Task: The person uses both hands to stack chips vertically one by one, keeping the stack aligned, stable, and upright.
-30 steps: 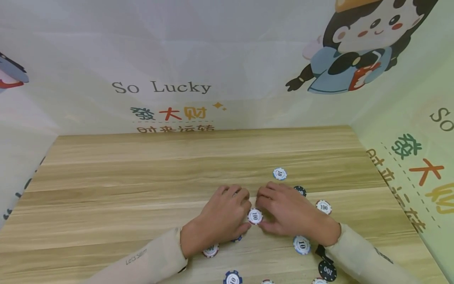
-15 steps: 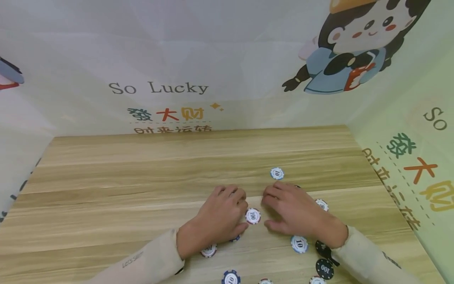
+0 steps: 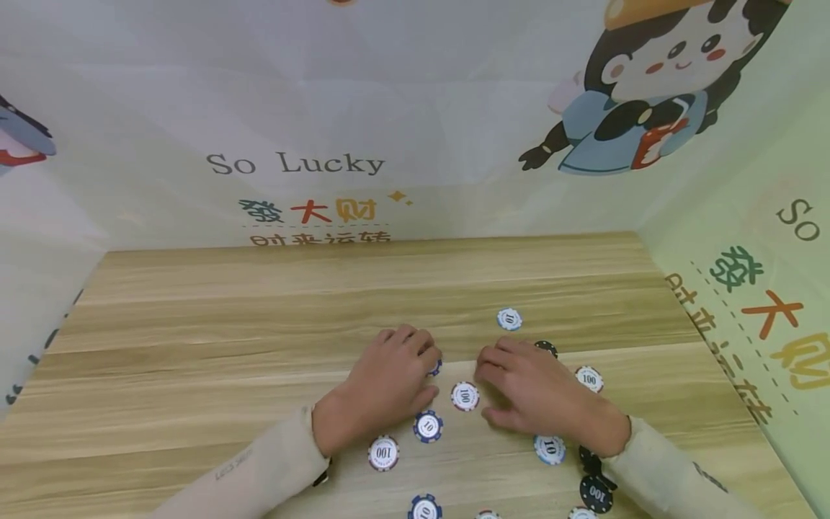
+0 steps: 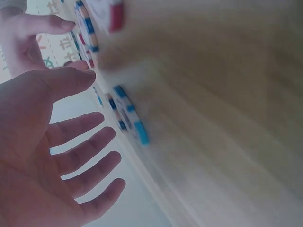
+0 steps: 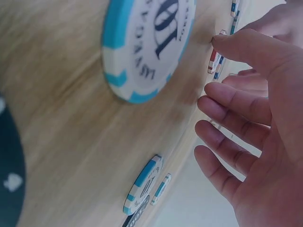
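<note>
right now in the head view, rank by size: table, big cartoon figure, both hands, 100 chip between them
1. Table
2. Big cartoon figure
3. Left hand and right hand, too alike to rank
4. 100 chip

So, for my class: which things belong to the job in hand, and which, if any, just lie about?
Probably the job:
white 100 poker chips
dark-blue-edged 10 poker chips
light-blue-edged 10 poker chips
black poker chips
left hand
right hand

Probably just surroundings:
wood-grain tabletop
"So Lucky" backdrop
</note>
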Available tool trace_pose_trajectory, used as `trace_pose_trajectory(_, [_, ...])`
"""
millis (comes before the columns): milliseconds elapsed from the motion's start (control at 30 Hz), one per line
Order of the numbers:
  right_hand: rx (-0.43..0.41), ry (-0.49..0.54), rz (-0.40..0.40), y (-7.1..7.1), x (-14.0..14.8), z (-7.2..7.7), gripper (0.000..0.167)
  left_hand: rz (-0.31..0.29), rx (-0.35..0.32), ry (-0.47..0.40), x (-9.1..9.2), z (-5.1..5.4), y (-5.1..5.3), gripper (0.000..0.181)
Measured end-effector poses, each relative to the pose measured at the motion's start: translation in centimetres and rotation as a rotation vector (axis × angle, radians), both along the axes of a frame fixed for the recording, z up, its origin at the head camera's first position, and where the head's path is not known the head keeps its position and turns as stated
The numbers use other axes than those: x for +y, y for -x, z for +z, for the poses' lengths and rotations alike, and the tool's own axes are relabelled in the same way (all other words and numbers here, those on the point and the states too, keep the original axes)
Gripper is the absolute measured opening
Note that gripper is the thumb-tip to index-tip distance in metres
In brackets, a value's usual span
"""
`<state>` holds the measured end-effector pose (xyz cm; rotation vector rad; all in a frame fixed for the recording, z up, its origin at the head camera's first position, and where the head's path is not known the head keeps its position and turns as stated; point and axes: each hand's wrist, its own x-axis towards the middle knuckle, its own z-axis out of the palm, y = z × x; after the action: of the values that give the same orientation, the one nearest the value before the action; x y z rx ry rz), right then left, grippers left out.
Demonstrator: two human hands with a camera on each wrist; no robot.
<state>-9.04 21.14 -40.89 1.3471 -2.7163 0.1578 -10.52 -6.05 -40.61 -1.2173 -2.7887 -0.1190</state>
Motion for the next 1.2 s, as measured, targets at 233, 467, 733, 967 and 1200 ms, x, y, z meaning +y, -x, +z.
trace_pose_trajectory(233, [-0.014, 0.011, -0.013, -0.3, 0.0, -0.1, 0.037, 0.046, -0.053, 0.004, 0.0, -0.5, 0.9, 0.048])
trace_pose_trajectory(467, [-0.001, 0.028, 0.003, -0.1, 0.0, -0.3, 0.036, 0.055, -0.056, 0.007, 0.0, -0.5, 1.4, 0.049])
trace_pose_trajectory(733, [-0.012, 0.022, 0.004, 0.1, -0.1, -0.2, 0.038, 0.059, -0.047, 0.006, 0.1, -0.7, 1.8, 0.046])
trace_pose_trajectory(967, [-0.014, 0.027, 0.002, 0.3, -0.2, -0.3, 0.035, 0.042, -0.019, 0.016, 0.4, -0.6, 1.8, 0.042])
trace_pose_trajectory(1200, [-0.022, 0.021, -0.002, 0.3, -0.2, -0.3, 0.035, 0.033, -0.004, 0.033, 0.6, -0.4, 1.6, 0.042])
